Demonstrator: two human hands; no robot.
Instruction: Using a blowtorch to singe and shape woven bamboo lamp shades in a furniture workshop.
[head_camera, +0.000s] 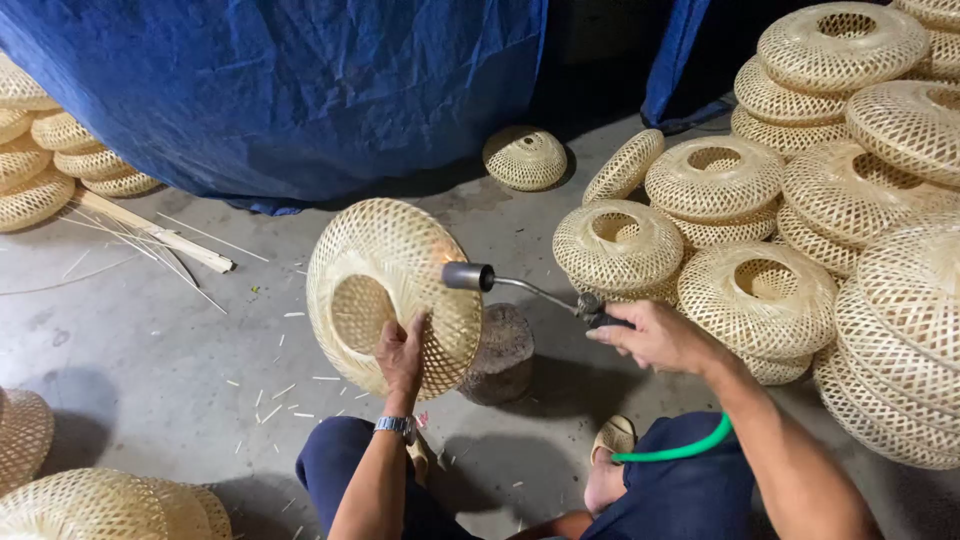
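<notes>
Holding a woven bamboo lampshade (385, 295) tipped on its edge, the left hand (400, 352) grips the lower rim, fingers curled over the lattice and thumb pressed against the outside. The lampshade rests against a rough stone block (503, 352) just to its right, and its round opening faces left and toward the camera, so its axis runs roughly level rather than upright. The right hand (655, 338) is wrapped tight around the handle of a gas torch (520, 288), whose long axis lies nearly level and points left, away from the block's right side; the metal nozzle (467, 276) sits right at the lampshade's outer weave, where a small orange glow shows. The handle itself is mostly hidden inside the fist. A green hose (672, 452) curves out below the right forearm and its far end is lost behind the knee. Right of the block stand stacks of finished lampshades (800, 200), several cut off by the frame edge. Behind the block hangs a blue tarpaulin (290, 90). Left of it, bamboo strips (155, 232) lie on the concrete floor (150, 340)
</notes>
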